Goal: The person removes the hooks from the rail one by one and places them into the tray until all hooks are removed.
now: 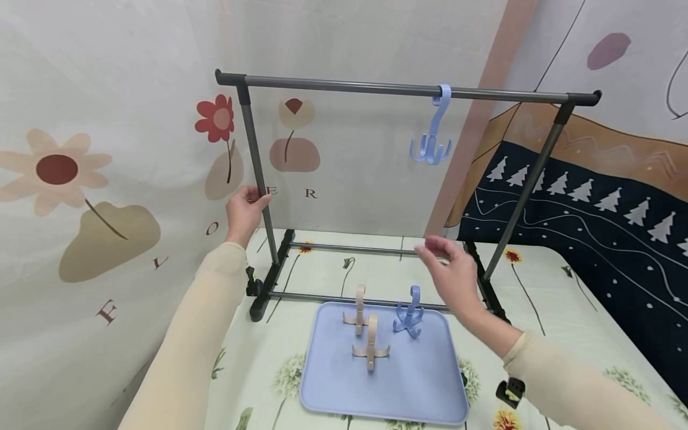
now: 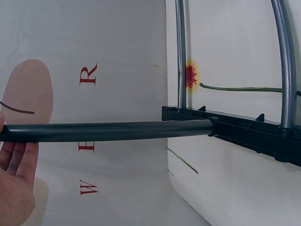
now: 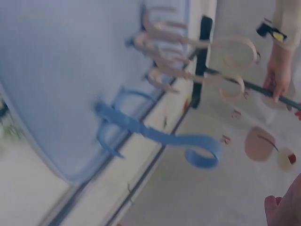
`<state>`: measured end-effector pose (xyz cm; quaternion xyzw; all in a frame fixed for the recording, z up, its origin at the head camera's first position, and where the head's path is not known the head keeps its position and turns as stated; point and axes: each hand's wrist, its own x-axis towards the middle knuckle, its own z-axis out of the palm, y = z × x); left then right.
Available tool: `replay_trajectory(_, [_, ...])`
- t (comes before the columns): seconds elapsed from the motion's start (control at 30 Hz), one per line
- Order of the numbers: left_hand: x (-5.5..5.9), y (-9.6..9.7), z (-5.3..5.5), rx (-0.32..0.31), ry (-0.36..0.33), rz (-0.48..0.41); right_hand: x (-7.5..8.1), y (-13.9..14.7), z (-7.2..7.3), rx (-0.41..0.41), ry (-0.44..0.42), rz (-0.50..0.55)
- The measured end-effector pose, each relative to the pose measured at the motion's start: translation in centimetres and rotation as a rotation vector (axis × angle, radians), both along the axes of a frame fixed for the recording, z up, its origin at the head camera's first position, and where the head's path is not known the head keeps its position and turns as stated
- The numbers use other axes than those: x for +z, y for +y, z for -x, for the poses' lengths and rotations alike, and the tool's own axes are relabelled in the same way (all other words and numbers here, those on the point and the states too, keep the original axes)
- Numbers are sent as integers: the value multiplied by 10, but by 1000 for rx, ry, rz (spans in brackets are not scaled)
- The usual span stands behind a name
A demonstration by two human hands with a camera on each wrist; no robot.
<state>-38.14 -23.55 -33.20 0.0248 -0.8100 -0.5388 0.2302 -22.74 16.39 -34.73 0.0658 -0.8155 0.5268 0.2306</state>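
Note:
My left hand [image 1: 244, 215] grips the left post [image 1: 252, 149] of a dark metal garment rack. In the left wrist view its fingers [image 2: 26, 160] lie behind the post. My right hand [image 1: 451, 275] is in the air above and behind the right part of a blue tray [image 1: 376, 394], fingers loosely bent, nothing held. A blue four-prong hook [image 1: 411, 316] stands in the tray beside two beige hooks [image 1: 371, 346]. From the rack's top bar [image 1: 344, 86] hangs another blue hook [image 1: 432, 131], right of the middle. Blur softens the right wrist view.
The rack's right post [image 1: 527, 185] slopes down to a black foot [image 1: 484, 286] behind the right hand. Two thin lower bars [image 1: 344, 297] join the feet just behind the tray. A floral cloth [image 1: 258, 358] covers the table, and a printed curtain [image 1: 134, 89] hangs behind.

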Motion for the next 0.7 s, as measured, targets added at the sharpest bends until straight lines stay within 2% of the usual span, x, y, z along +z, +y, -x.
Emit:
replay_trajectory(0.1, [0,0,0,-1,-2,0,17,6,11,-40,30,-11])
replay_trajectory(0.37, [0,0,0,-3,0,2,62,13,37,-98,123,42])
replay_trajectory(0.7, [0,-1,0,-3,-1,8,111,14,65,-175,156,98])
